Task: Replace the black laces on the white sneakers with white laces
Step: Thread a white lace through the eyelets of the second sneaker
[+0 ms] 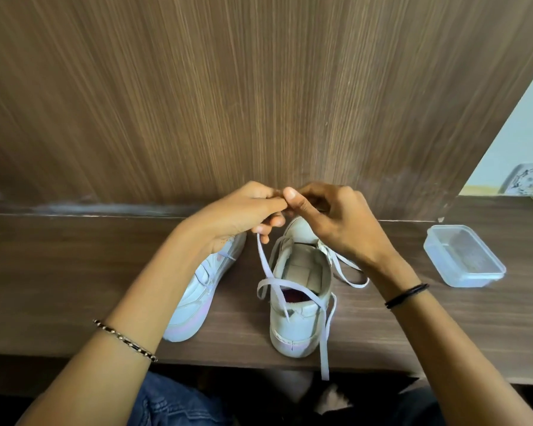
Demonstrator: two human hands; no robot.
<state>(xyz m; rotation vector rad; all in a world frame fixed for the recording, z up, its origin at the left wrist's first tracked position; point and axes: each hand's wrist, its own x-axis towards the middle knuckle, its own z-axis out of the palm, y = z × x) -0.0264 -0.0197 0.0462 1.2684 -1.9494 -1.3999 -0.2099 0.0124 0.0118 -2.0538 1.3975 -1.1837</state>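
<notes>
Two white sneakers stand on the brown desk (59, 272). The right sneaker (299, 302) has its heel toward me, and a white lace (277, 284) is threaded through it; loose ends trail over the heel and past the desk's front edge. The left sneaker (197, 290) lies beside it, partly under my left forearm. My left hand (237, 210) and my right hand (336, 216) meet above the right sneaker's toe, fingertips pinched together on the white lace. No black lace is in sight.
A clear plastic box (463, 256), open and without a lid, sits on the desk at the right. A wood-grain panel (259, 87) rises straight behind the desk. A patterned tray (526, 179) shows at the far right edge.
</notes>
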